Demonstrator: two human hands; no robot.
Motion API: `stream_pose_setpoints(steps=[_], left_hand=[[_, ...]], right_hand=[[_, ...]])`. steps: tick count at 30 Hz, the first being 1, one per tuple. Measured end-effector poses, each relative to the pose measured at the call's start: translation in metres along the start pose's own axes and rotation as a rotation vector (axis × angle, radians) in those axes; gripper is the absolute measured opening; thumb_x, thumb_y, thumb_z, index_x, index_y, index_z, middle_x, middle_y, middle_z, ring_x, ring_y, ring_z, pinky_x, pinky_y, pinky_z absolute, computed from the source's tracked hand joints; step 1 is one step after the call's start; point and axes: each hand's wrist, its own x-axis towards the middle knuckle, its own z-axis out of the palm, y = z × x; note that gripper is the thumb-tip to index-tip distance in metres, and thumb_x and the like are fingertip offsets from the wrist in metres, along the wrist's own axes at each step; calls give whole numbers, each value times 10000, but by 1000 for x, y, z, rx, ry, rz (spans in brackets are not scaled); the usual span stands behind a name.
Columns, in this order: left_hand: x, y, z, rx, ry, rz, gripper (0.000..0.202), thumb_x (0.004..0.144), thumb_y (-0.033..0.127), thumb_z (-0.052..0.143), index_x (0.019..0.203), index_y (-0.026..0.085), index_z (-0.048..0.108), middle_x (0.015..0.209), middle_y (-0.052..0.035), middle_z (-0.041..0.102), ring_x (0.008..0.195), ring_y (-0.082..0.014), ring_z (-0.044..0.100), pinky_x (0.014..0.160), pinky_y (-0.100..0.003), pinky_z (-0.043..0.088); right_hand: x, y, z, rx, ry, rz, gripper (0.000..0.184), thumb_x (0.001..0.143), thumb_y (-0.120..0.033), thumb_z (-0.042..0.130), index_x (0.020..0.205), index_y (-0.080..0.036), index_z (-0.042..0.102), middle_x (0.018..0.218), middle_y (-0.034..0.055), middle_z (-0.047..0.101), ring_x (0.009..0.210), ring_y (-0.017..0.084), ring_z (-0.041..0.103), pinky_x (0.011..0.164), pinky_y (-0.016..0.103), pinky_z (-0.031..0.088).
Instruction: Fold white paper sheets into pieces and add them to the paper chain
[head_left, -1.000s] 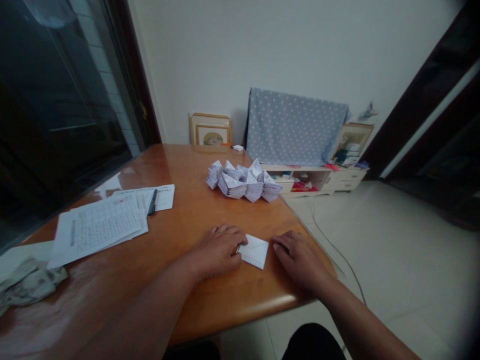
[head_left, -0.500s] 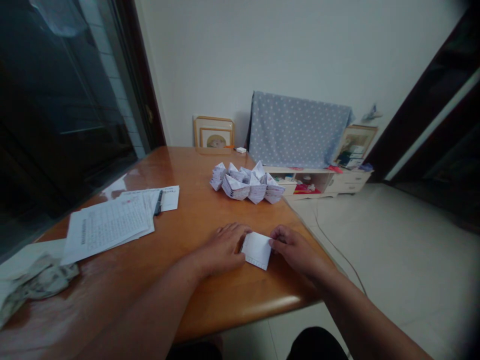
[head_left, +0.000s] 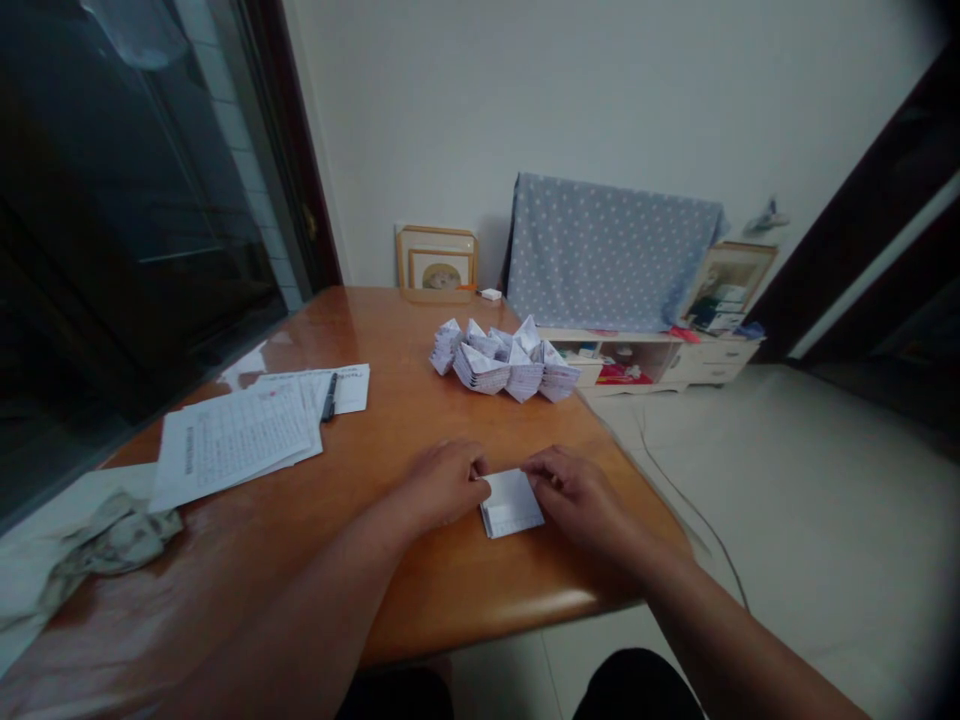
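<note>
Low over the front of the table, a small folded piece of white paper (head_left: 513,503) lies between my two hands. Its layers show along the left and lower edges, with faint print near the bottom. My left hand (head_left: 450,482) pinches its left edge between thumb and curled fingers. At the top right corner, my right hand (head_left: 571,490) grips the paper with thumb and forefinger. Beyond the hands stand several folded paper pieces (head_left: 502,362), nested in stacks with pointed tips and printed lines on them.
Printed sheets (head_left: 236,440) lie at the left of the wooden table (head_left: 397,430), with a black pen (head_left: 329,398) on them. A crumpled cloth (head_left: 120,540) is nearer me. Framed pictures (head_left: 437,262) and a cloth-draped object (head_left: 607,255) stand beyond the table.
The folded paper has turned a little between my hands. My right hand has shifted from its right side to its top corner, and the left now pinches the left edge. The view has shifted slightly.
</note>
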Motion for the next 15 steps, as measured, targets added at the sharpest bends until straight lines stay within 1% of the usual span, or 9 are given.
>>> stream_pose_setpoints(steps=[3, 7, 11, 15], left_hand=[[-3, 4, -3, 70, 37, 90, 175, 710, 149, 589, 868, 209, 635, 919, -33, 621, 881, -203, 565, 752, -302, 429], [-3, 7, -4, 35, -59, 219, 251, 746, 74, 515, 904, 204, 661, 932, -35, 619, 888, -186, 565, 782, -289, 438], [-4, 8, -6, -4, -110, 270, 229, 800, 97, 511, 920, 198, 678, 938, -37, 630, 887, -179, 574, 797, -285, 442], [-8, 16, -10, -42, -195, 306, 192, 816, 123, 520, 902, 204, 671, 927, -30, 626, 876, -174, 576, 786, -278, 444]], right_hand=[[-17, -16, -3, -58, -82, -81, 258, 873, -129, 511, 1060, -198, 674, 978, 67, 659, 919, 198, 593, 827, 321, 462], [-34, -28, -1, -137, -154, -89, 230, 896, -183, 532, 1075, -218, 672, 998, 65, 655, 923, 214, 576, 832, 347, 456], [-40, -28, -2, -208, -186, -73, 226, 908, -197, 530, 1083, -226, 670, 1012, 68, 659, 950, 230, 564, 855, 373, 447], [-43, -23, -10, -217, -194, -72, 247, 896, -180, 537, 1100, -225, 669, 1019, 76, 664, 954, 235, 568, 852, 377, 445]])
